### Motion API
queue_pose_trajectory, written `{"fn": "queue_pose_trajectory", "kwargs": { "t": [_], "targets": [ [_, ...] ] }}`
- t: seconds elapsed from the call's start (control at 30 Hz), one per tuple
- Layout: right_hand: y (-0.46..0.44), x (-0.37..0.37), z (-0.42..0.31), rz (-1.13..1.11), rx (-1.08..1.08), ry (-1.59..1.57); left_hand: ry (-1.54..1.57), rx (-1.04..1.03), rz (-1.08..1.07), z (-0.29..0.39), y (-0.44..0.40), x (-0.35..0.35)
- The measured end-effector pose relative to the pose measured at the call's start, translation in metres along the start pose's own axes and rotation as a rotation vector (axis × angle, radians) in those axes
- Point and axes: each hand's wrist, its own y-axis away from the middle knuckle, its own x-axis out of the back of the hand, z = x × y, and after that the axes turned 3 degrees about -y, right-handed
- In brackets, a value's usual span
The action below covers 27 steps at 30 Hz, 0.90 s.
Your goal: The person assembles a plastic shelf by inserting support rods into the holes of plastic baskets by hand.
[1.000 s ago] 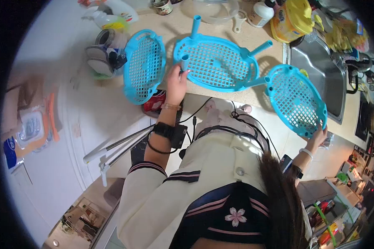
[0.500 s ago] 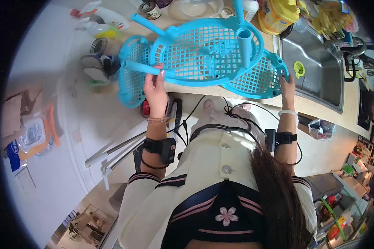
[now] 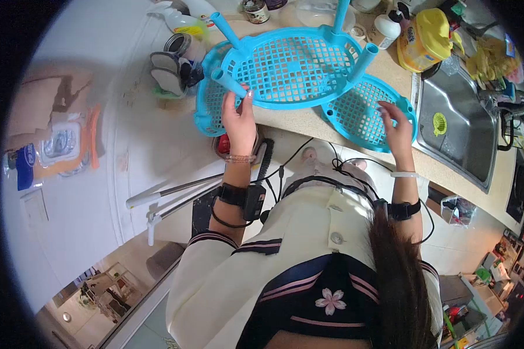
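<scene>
A blue oval mesh shelf point(image 3: 294, 67) with four upright tubes is tilted above the counter. My left hand point(image 3: 239, 119) grips the tube at its near left corner. My right hand point(image 3: 396, 128) hovers over the right blue mesh shelf point(image 3: 364, 110), fingers apart and holding nothing. That right shelf lies on the counter, its left end partly under the tubed one. Another blue mesh shelf point(image 3: 208, 96) is at the left, partly hidden behind the tubed shelf and my left hand.
A steel sink point(image 3: 463, 116) with a green strainer point(image 3: 439, 123) is on the right. Behind the shelves stand a yellow tub point(image 3: 426, 41), a white pump bottle point(image 3: 384, 29) and a jar point(image 3: 255, 10). Spray bottles point(image 3: 183, 22) are at the back left. Cables hang before my body.
The right shelf went from my right hand onto the counter, and that hand has let go. My left hand has lifted and shifted the tubed shelf, which now overlaps both others.
</scene>
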Motion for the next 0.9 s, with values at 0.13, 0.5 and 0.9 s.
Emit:
{"fn": "queue_pose_trajectory", "kwargs": {
  "t": [0.13,0.5,0.9],
  "targets": [
    [-0.012,-0.031,-0.017,-0.170,0.061,0.019,-0.159,-0.051,-0.008,-0.010,-0.013,-0.002],
    [-0.024,-0.067,-0.037,-0.274,0.223,0.177,-0.243,-0.116,-0.321,-0.066,-0.017,-0.035],
    [-0.031,-0.078,-0.055,-0.282,0.347,0.182,-0.996,-0.039,-0.303,-0.072,-0.011,0.040]
  ]
}}
